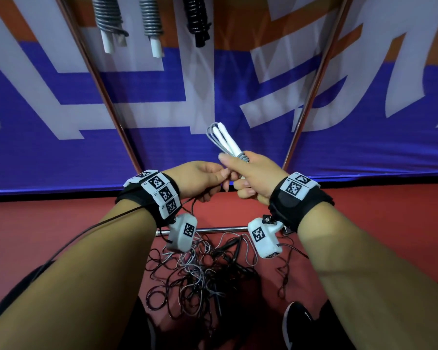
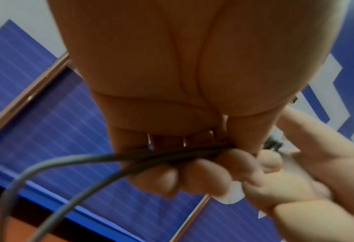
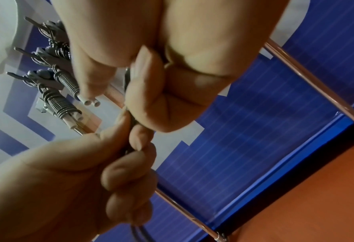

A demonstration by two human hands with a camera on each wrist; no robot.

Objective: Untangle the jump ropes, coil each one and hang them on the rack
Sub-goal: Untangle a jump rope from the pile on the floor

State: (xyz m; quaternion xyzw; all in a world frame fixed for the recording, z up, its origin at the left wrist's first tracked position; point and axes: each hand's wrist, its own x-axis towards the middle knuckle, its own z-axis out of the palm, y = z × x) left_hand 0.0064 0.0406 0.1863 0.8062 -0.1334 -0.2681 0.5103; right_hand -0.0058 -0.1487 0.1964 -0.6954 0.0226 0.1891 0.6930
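Both forearms fill the near view, wrists meeting mid-air over the red floor (image 1: 364, 223). Right hand (image 1: 257, 176) has its grip wrapped tight round the grey jump rope (image 1: 214, 136): two white handles (image 1: 228, 140) paired side by side with a few cord loops laid along them, pointing up and away. Holding handles as a core makes sense, it gives the cord something stiff to wind on. Left hand (image 1: 202, 180) sits touching the right, grip narrow, pinching the grey cord (image 2: 72, 159) where it feeds in; likely keeping tension so wraps lie tight. Cord tail drops from there toward the floor.

Below the hands, tangled pile of ropes (image 1: 202, 276) on the floor, dark and grey strands mixed, beside the rack's low bar (image 1: 213, 229). A lot left to sort.

Up top, three finished coils (image 1: 152, 24) hang on the rack (image 1: 99, 79), two grey, one black, handles down. Blue banner (image 1: 61, 137) behind.
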